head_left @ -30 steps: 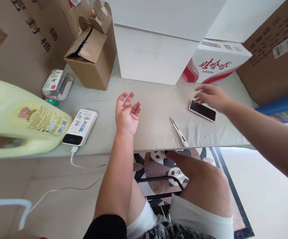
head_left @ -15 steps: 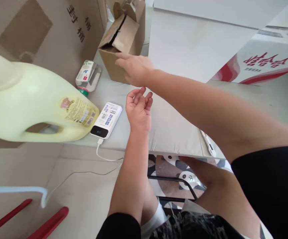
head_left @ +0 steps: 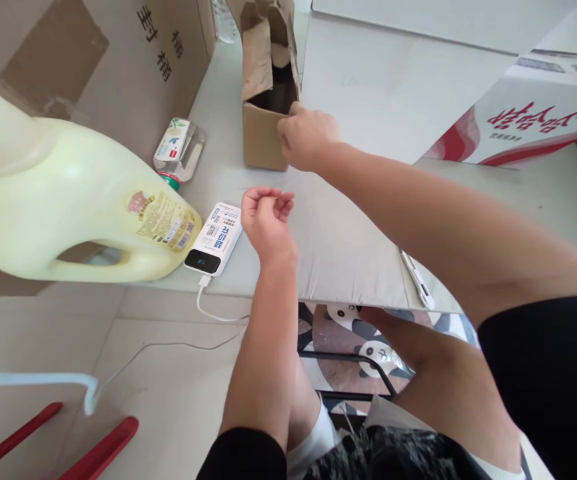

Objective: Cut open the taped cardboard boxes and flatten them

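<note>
Box (head_left: 263, 139) swings squarer to the front edge of the table (head_left: 348, 257), its dark inside exposed! Right hand (head_left: 311, 137) grips its near right corner; left hand (head_left: 270, 223) hovers half-curled, empty.

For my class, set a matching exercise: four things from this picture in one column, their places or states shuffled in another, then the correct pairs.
Things
1. Right hand
2. Small cardboard box
3. Power bank
4. Utility knife

Places or states
A. White plug in one end
B. Lying near the front edge of the cloth
C. At a corner of the small cardboard box
D. Top partly open

Pairs: 1-C, 2-D, 3-A, 4-B
</note>
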{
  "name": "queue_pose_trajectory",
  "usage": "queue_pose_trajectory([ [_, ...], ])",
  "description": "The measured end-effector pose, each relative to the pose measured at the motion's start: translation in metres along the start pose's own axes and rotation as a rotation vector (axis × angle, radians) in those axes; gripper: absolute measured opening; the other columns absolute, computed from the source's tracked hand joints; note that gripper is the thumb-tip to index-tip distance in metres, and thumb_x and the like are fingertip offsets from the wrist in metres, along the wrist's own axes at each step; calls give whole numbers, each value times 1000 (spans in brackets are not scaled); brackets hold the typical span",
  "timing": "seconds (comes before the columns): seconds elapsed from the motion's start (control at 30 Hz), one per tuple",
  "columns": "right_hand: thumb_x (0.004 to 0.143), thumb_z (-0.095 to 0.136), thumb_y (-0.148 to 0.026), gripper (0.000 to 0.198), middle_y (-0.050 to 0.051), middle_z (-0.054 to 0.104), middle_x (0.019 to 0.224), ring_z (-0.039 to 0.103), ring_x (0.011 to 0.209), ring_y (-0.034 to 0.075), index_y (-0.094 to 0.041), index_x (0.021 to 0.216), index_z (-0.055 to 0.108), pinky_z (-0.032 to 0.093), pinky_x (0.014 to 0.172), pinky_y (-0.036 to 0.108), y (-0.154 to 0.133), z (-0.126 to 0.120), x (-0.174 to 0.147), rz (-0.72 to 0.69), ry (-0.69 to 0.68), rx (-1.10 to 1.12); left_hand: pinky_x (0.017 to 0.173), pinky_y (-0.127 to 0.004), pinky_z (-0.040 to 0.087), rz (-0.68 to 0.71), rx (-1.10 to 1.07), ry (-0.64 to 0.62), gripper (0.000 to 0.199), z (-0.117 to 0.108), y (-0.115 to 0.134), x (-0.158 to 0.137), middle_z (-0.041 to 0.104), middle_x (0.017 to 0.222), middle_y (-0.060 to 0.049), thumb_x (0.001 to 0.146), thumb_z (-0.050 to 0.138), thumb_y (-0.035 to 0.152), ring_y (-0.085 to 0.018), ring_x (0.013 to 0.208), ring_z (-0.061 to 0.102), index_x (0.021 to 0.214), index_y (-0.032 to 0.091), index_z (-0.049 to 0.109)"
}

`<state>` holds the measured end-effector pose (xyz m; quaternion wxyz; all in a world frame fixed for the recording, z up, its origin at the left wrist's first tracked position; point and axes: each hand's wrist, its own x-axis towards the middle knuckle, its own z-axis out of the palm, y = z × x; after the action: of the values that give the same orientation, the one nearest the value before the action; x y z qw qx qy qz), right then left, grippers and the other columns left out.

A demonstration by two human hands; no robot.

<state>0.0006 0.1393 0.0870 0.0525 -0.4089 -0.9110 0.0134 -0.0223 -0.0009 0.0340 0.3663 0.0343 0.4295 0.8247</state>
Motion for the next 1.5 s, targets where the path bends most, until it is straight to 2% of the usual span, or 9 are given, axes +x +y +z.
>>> queue_pose_trajectory([
  [0.17, 88, 56, -23, 2, 9, 64, 102, 63, 100, 29, -21, 88, 56, 53, 87, 45, 28, -14, -84, -66, 107, 46, 91, -24, 45, 455, 155, 169, 11, -12, 7, 8, 54, 86, 1, 78, 48, 11, -12, 92, 58, 81, 22, 48],
  [0.3, 87, 58, -28, 8, 5, 66, 81, 62, 79, 22, -23, 83, 54, 49, 73, 39, 59, -12, -181, -78, 433, 193, 97, -28, 42, 538, 243, 139, 8, -17, 8, 11, 53, 92, -1, 83, 47, 14, -14, 97, 54, 85, 21, 51],
  [0.5, 82, 61, -19, 13, 4, 74, 83, 66, 83, 25, -24, 94, 62, 54, 70, 41, 85, 14, -277, -181, 702, 390, 101, -34, 44, 553, 335, -306, 25, -10, -13, 8, 64, 109, -6, 95, 40, 31, -17, 109, 60, 104, 18, 60],
  [0.67, 86, 56, -19, 19, 6, 73, 94, 69, 88, 23, -25, 103, 63, 57, 79, 42, 93, 41, -282, -118, 765, 545, 101, -34, 44, 637, 509, -454, 33, 1, -31, 0, 60, 100, -3, 91, 50, 51, -19, 105, 60, 93, 19, 61],
  [0.87, 88, 52, -20, 21, 8, 67, 104, 67, 96, 21, -22, 107, 61, 58, 84, 39, 104, 62, -281, -139, 824, 654, 77, -30, 48, 436, 163, -363, 29, 26, -43, -2, 50, 76, 0, 83, 49, 40, -13, 74, 56, 99, 16, 51],
  [1.1, 87, 55, -20, 28, 10, 66, 108, 66, 101, 24, -22, 115, 59, 58, 89, 43, 116, 57, -297, -171, 763, 704, 75, -28, 49, 398, 32, -411, 19, 35, -52, -8, 47, 61, 4, 82, 51, 33, -12, 66, 58, 74, 17, 46],
  [1.3, 88, 58, -33, 37, 9, 56, 120, 63, 109, 27, -32, 125, 56, 58, 91, 49, 112, 71, -305, -37, 1078, 732, 82, -28, 48, 356, 74, -454, 24, 36, -60, -14, 46, 61, 5, 77, 63, 33, -12, 71, 59, 74, 18, 45],
  [1.4, 88, 57, -38, 55, 10, 51, 133, 59, 120, 30, -32, 141, 45, 55, 99, 54, 109, 73, -306, -37, 1001, 815, 75, -27, 47, 357, 101, -463, 32, 35, -62, -15, 47, 63, 6, 76, 70, 36, -11, 70, 59, 77, 18, 43],
  [1.5, 89, 55, -36, 47, 10, 55, 133, 57, 123, 29, -27, 135, 51, 52, 103, 52, 108, 70, -306, -74, 874, 761, 67, -23, 44, 407, 145, -487, 37, 33, -63, -13, 48, 63, 8, 74, 75, 38, -7, 63, 54, 79, 18, 44],
])
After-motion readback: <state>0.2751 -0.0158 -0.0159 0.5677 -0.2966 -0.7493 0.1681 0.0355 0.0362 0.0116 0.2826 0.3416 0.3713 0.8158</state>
